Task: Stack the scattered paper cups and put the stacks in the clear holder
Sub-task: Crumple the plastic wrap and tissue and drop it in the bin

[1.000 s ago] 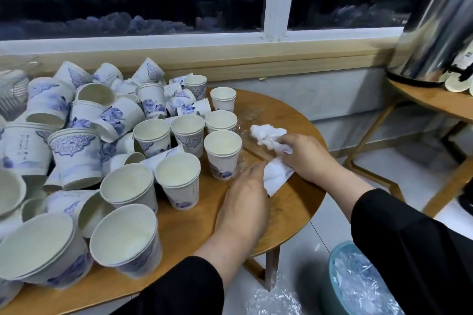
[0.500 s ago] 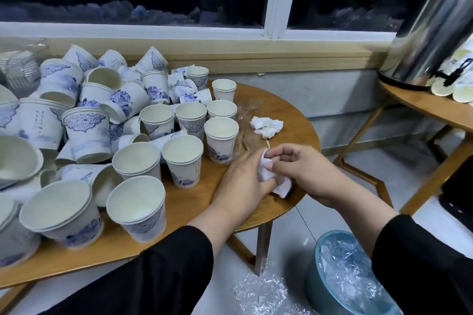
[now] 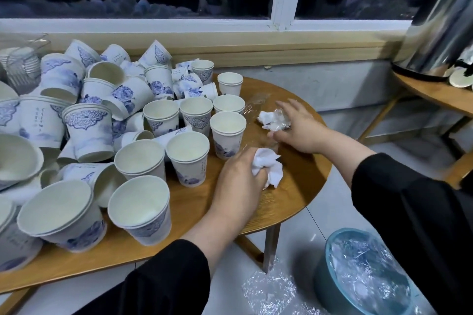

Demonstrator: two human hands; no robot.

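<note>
Head: cup (image 3: 226, 135) txt unreadable

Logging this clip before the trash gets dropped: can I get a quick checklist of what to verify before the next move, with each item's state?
1. Left hand grips the crumpled tissue: ok.
2. Right hand has a firm hold on the second tissue wad: cannot tell; fingers reach over it.
3. Lined blue bin stands on the floor beside the table: ok.
4. Upright cup near both hands stays clear: ok.
5. Cups stacked and in the clear holder: not ok; most lie scattered.
</note>
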